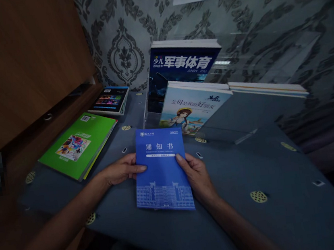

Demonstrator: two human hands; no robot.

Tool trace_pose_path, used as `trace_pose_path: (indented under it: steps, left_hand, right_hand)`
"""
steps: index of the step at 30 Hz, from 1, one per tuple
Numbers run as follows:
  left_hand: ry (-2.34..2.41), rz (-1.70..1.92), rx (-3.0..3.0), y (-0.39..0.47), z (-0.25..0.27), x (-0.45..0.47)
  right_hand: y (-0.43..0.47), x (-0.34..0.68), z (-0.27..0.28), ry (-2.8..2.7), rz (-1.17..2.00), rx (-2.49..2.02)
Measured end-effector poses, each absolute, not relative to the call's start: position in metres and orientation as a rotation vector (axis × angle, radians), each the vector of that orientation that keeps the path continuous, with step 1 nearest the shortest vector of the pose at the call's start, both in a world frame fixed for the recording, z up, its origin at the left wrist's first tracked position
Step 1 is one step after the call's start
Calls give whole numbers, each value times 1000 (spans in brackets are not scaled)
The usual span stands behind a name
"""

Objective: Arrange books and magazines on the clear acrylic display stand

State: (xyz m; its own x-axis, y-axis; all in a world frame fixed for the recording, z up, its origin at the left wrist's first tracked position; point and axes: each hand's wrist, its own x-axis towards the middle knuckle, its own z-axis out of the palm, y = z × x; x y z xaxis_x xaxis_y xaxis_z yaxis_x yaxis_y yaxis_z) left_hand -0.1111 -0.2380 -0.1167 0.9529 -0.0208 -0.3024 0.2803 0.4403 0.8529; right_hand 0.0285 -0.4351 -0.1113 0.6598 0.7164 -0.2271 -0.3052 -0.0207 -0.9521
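Note:
A blue booklet [163,178] with white Chinese lettering, the year 2022 and a printed building is held up above the table, front cover facing me. My left hand [125,168] grips its left edge, thumb on the cover and fingers behind. On the opposite edge, my right hand [197,174] is closed the same way, its thumb pressed on the cover. The fingers behind the booklet are partly hidden. Just beyond its top edge stands a light-blue book [195,107] with a girl in a hat on it.
Behind that book rises a taller dark-blue book [184,64] in a clear stand [244,133], where more books [269,88] stand at the right. A green book [81,145] and a dark book [110,99] lie on stacks at left, beside a wooden cabinet [24,57]. A patterned cloth [232,214] covers the table.

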Motion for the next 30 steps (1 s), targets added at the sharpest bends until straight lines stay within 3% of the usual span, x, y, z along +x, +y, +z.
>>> trace_pose_path:
  steps: [30]
  left_hand:
    - [360,39,1029,-259,-102,-110]
  right_hand:
    - [-432,38,-122,-677,921,-1257]
